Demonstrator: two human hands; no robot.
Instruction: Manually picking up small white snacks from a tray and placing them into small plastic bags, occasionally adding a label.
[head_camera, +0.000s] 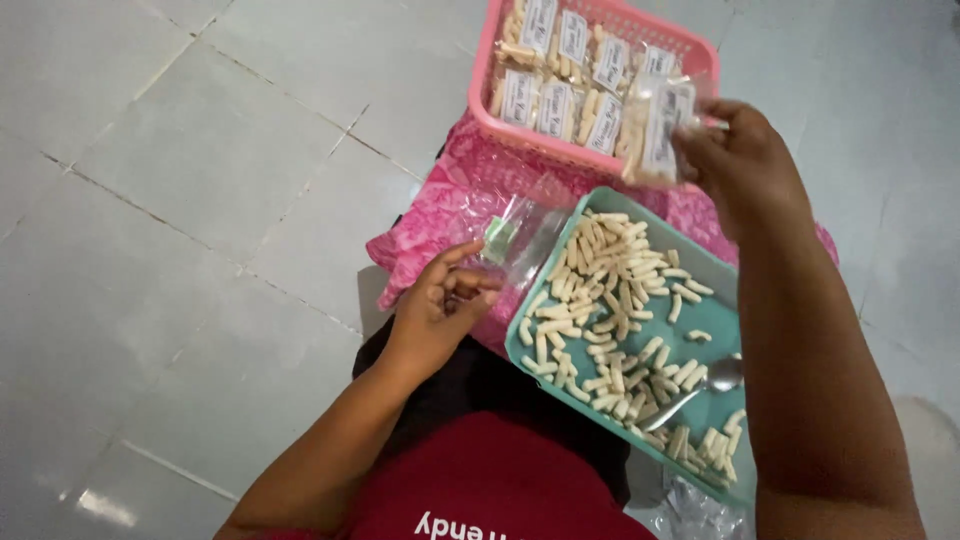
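Home setting, small-scale snack packing done on floor. Evidence: pale glazed floor tiles (200, 150) with grout lines, no table or bench; person seated low, pink patterned cloth (450, 200) spread underneath; teal tray (720, 300) of loose pale snack sticks with spoon (700, 385); pink plastic basket (700, 50) holding labelled filled bags. Household wares, no machinery.
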